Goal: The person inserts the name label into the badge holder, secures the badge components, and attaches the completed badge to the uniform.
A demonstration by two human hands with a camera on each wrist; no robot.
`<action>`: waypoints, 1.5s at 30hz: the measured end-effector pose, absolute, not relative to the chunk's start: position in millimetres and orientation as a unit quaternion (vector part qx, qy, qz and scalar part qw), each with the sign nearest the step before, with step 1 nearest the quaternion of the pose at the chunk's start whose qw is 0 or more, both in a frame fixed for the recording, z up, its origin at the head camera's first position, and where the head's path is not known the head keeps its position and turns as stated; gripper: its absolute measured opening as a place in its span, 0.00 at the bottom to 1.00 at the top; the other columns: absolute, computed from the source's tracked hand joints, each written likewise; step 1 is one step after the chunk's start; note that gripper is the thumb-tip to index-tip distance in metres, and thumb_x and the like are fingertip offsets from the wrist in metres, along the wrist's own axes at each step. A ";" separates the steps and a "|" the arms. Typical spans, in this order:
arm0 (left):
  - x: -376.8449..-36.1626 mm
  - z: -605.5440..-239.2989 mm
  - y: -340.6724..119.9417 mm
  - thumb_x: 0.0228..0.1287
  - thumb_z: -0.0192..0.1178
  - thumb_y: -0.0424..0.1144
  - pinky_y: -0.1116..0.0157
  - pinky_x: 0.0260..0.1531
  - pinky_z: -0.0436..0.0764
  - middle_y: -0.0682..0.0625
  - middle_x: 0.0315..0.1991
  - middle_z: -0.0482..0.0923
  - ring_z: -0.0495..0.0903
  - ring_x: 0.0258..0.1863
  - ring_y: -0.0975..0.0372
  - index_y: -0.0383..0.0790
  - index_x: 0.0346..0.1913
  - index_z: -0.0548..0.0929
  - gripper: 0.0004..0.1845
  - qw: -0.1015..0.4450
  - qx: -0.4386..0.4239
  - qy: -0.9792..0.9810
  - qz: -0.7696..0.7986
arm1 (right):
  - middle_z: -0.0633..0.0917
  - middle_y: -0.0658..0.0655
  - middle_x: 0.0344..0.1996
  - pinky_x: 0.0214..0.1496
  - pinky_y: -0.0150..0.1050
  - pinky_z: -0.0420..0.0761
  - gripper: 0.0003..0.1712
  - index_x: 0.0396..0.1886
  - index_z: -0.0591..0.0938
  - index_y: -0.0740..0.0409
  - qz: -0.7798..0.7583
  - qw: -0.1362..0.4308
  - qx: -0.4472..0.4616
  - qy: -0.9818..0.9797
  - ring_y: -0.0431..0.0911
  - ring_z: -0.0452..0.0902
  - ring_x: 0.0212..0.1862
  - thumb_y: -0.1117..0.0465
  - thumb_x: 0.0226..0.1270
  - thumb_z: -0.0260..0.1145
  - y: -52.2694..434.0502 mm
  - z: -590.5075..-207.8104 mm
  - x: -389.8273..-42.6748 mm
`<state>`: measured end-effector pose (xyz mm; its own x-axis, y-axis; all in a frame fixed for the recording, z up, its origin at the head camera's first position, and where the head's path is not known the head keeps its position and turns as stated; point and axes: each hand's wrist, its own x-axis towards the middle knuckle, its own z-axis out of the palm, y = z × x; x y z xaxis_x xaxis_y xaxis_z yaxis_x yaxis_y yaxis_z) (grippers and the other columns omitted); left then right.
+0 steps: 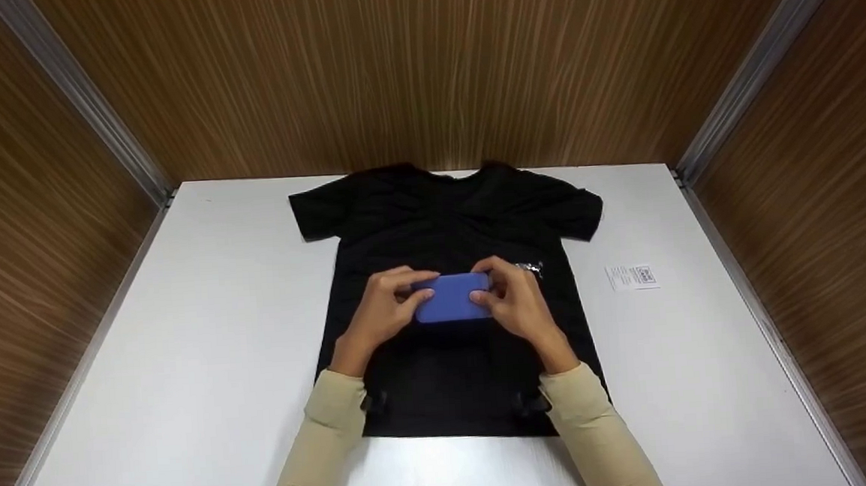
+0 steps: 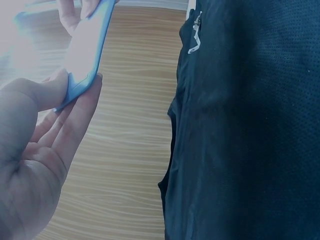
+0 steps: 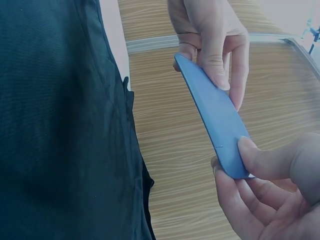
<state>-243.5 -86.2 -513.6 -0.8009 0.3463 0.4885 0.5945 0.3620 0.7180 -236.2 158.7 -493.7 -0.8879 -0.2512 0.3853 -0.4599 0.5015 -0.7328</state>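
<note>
Nearest cam: two beige sleeves (image 1: 325,437) reach in over hem of black T-shirt (image 1: 447,219), which lies flat, collar at far end, on white table (image 1: 206,347).

Above shirt's mid-chest, both hands hold a blue flat case (image 1: 451,298) btwn them, lifted clear of fabric. Left hand (image 1: 381,314) pinches case's left end: thumb on top face, fingers curled under. Right hand (image 1: 516,305) pinches right end same way. Wrist views confirm: thin blue slab, edge-on, thumb pad (image 3: 252,152) pressed on one face, fingertips behind other; opposite hand's fingers wrap far end. Case spans gap btwn the two grips, tilted.

Just beyond right hand, small silvery print (image 1: 531,268) on shirt. Right of shirt, well apart, white paper tag (image 1: 633,276) w/ printed code flat on table.

Past collar: wood-grain panel walls (image 1: 422,71)
</note>
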 end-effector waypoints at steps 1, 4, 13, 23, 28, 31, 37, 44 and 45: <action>-243.6 -513.6 -86.0 0.71 0.66 0.36 0.68 0.36 0.84 0.45 0.37 0.86 0.83 0.32 0.60 0.43 0.54 0.90 0.12 0.128 -0.288 -0.815 -0.486 | 0.82 0.56 0.21 0.28 0.31 0.71 0.14 0.44 0.84 0.61 0.455 0.114 0.207 -0.858 0.41 0.71 0.24 0.71 0.60 0.76 158.9 -493.5 -236.0; -243.6 -513.6 -85.6 0.70 0.66 0.36 0.68 0.36 0.84 0.45 0.37 0.87 0.83 0.32 0.61 0.43 0.53 0.91 0.12 0.129 -0.288 -0.813 -0.489 | 0.81 0.56 0.21 0.29 0.31 0.70 0.14 0.44 0.84 0.61 0.456 0.114 0.207 -0.858 0.41 0.71 0.24 0.71 0.60 0.76 159.6 -492.9 -235.4; -243.8 -514.3 -85.3 0.70 0.67 0.38 0.68 0.37 0.85 0.46 0.37 0.86 0.83 0.32 0.63 0.44 0.53 0.91 0.12 0.134 -0.287 -0.815 -0.485 | 0.84 0.57 0.23 0.29 0.32 0.71 0.13 0.44 0.84 0.61 0.458 0.111 0.213 -0.856 0.42 0.72 0.25 0.72 0.60 0.75 160.1 -493.4 -235.1; -243.8 -515.6 -86.2 0.69 0.68 0.37 0.69 0.35 0.84 0.46 0.37 0.86 0.82 0.32 0.64 0.42 0.53 0.91 0.12 0.140 -0.289 -0.814 -0.484 | 0.85 0.58 0.25 0.29 0.32 0.72 0.13 0.44 0.84 0.62 0.453 0.109 0.215 -0.858 0.42 0.72 0.24 0.72 0.60 0.75 160.1 -493.3 -235.3; -243.5 -516.1 -85.3 0.69 0.68 0.37 0.69 0.36 0.84 0.46 0.36 0.86 0.83 0.32 0.65 0.42 0.52 0.91 0.12 0.139 -0.291 -0.811 -0.487 | 0.85 0.58 0.24 0.29 0.32 0.71 0.13 0.44 0.84 0.62 0.458 0.103 0.209 -0.858 0.41 0.72 0.24 0.72 0.60 0.75 160.6 -493.4 -235.0; -243.5 -515.2 -84.8 0.70 0.67 0.37 0.69 0.36 0.85 0.46 0.37 0.86 0.83 0.32 0.64 0.42 0.53 0.91 0.12 0.137 -0.292 -0.813 -0.485 | 0.84 0.57 0.24 0.29 0.32 0.70 0.13 0.45 0.84 0.62 0.460 0.098 0.205 -0.858 0.41 0.71 0.24 0.72 0.60 0.74 161.1 -492.9 -235.1; -243.7 -513.1 -87.1 0.72 0.63 0.32 0.66 0.37 0.85 0.44 0.41 0.86 0.83 0.35 0.60 0.43 0.56 0.89 0.14 0.119 -0.307 -0.815 -0.478 | 0.85 0.58 0.24 0.29 0.32 0.69 0.13 0.46 0.84 0.61 0.458 0.086 0.202 -0.861 0.42 0.71 0.24 0.71 0.61 0.74 163.3 -491.6 -236.3; -244.1 -513.1 -89.3 0.69 0.60 0.23 0.65 0.40 0.83 0.44 0.44 0.86 0.81 0.37 0.59 0.43 0.59 0.87 0.20 0.100 -0.319 -0.813 -0.478 | 0.88 0.61 0.29 0.29 0.32 0.73 0.13 0.45 0.85 0.61 0.471 0.070 0.194 -0.858 0.43 0.74 0.25 0.72 0.61 0.73 165.4 -490.7 -236.1; -244.0 -512.9 -89.3 0.68 0.60 0.23 0.66 0.40 0.82 0.44 0.44 0.86 0.81 0.37 0.60 0.43 0.58 0.88 0.20 0.100 -0.319 -0.813 -0.477 | 0.89 0.61 0.29 0.28 0.32 0.74 0.13 0.45 0.85 0.61 0.473 0.068 0.193 -0.857 0.43 0.75 0.25 0.73 0.61 0.73 165.5 -490.5 -236.0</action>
<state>-244.0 -89.3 -512.9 -0.7764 0.4228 0.4674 0.6141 0.3406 0.7120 -236.0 165.5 -490.5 -0.9165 -0.2655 0.2992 -0.3946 0.4780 -0.7848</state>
